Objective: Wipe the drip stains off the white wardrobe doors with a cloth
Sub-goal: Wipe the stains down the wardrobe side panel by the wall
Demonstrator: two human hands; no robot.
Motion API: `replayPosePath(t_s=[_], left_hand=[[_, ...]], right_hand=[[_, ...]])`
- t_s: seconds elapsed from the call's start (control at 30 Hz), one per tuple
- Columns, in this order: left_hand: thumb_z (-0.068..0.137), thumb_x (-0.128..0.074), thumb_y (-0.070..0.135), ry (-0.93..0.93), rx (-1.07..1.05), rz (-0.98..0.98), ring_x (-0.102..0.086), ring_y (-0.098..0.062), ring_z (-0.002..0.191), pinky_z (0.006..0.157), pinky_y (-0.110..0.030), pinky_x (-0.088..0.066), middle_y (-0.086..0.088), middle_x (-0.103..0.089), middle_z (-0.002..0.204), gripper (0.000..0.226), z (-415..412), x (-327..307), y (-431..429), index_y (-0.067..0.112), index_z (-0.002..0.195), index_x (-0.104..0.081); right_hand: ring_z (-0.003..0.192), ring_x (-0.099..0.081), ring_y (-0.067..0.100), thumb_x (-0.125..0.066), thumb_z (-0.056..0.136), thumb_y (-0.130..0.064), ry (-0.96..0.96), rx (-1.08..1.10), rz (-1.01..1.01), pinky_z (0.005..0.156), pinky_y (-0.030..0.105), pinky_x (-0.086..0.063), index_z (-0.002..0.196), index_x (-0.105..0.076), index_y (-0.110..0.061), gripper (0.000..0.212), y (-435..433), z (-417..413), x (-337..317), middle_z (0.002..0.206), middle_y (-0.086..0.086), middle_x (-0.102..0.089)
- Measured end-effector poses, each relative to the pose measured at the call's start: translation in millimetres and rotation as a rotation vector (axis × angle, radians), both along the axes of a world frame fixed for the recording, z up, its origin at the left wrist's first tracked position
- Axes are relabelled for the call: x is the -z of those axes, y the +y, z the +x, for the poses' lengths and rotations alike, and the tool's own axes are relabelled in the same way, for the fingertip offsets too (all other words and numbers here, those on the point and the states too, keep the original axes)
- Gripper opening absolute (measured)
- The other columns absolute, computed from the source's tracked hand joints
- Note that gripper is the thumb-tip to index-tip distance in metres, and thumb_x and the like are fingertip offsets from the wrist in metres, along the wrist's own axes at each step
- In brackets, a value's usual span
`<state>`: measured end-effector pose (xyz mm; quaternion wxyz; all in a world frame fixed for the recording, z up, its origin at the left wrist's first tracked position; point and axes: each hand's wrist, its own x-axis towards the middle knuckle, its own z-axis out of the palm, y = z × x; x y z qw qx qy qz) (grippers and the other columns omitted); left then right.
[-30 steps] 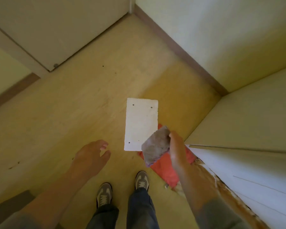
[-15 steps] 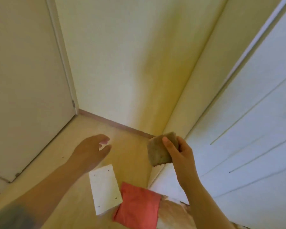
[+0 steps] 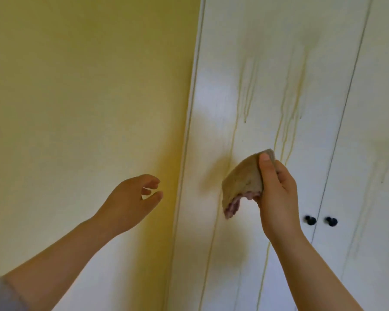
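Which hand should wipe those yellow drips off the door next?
Probably the right hand: it grips the cloth in front of the wardrobe door, just below the drip stains. The left hand is empty and off by the yellow wall.

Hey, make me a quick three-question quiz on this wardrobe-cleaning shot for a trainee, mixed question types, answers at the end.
1. True or false: the left hand holds the cloth.
2. Where do the drip stains run? A) yellow wall B) white wardrobe doors C) floor
3. Fill in: ___ dark knobs are in view.
Key: 1 false, the right hand pinches it and the left hand holds nothing; 2 B; 3 two.
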<state>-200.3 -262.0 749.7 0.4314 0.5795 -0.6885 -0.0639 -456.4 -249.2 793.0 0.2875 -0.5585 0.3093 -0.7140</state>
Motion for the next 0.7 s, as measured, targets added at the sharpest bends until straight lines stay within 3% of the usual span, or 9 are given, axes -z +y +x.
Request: replayPosePath(t_s=[0.13,0.23,0.33,0.47,0.6,0.7], left_hand=[[0.095,-0.061,0.034,0.034,-0.025,-0.176,-0.058,-0.006,0.105,0.081,-0.013,-0.043,0.012,-0.060,0.122,0.037,-30,-66,-29,0.023,0.130,-0.056],[0.094,-0.062,0.033,0.113,-0.086,-0.290,-0.061,-0.011,0.104,0.086,-0.026,-0.047,0.008,-0.061,0.120,0.038,-41,-107,-52,0.019,0.130,-0.057],[0.095,-0.061,0.034,0.164,-0.115,-0.387,-0.062,-0.003,0.093,0.073,-0.015,-0.043,0.009,-0.063,0.115,0.035,-44,-154,-73,0.019,0.127,-0.060],[0.096,-0.059,0.037,0.224,-0.139,-0.503,-0.057,0.005,0.086,0.067,-0.009,-0.037,0.014,-0.061,0.103,0.032,-41,-214,-91,0.021,0.122,-0.063],[0.095,-0.059,0.042,0.262,-0.115,-0.562,-0.055,0.006,0.086,0.065,-0.008,-0.036,0.020,-0.059,0.098,0.038,-36,-256,-110,0.019,0.125,-0.061],[0.094,-0.059,0.043,0.276,-0.062,-0.574,-0.055,0.008,0.086,0.062,-0.004,-0.035,0.023,-0.058,0.099,0.041,-36,-273,-122,0.020,0.129,-0.060]], right_hand=[[0.071,-0.049,0.029,-0.064,0.087,-0.044,-0.030,-0.009,-0.113,0.072,0.044,-0.046,0.088,-0.049,0.011,0.057,-28,-28,-68,0.075,0.018,-0.048],[0.073,-0.056,0.034,-0.067,0.086,-0.039,0.000,0.029,-0.210,0.077,0.049,-0.053,0.089,-0.057,0.007,0.047,-51,-37,-110,0.077,0.023,-0.054],[0.077,-0.064,0.027,-0.066,0.091,-0.024,-0.024,0.093,-0.325,0.078,0.042,-0.055,0.082,-0.068,-0.013,0.014,-75,-37,-155,0.077,0.011,-0.066],[0.063,-0.058,0.009,-0.064,0.092,-0.018,-0.037,0.166,-0.482,0.061,0.022,-0.047,0.080,-0.068,-0.013,0.014,-102,-25,-216,0.077,0.011,-0.067],[0.060,-0.051,0.014,-0.061,0.092,-0.019,0.021,0.317,-0.673,0.057,0.028,-0.041,0.076,-0.062,-0.006,0.020,-127,-3,-281,0.068,0.011,-0.059],[0.070,-0.053,0.015,-0.058,0.093,-0.025,0.153,0.491,-0.807,0.062,0.029,-0.036,0.080,-0.062,-0.015,0.017,-143,15,-328,0.073,0.001,-0.057]])
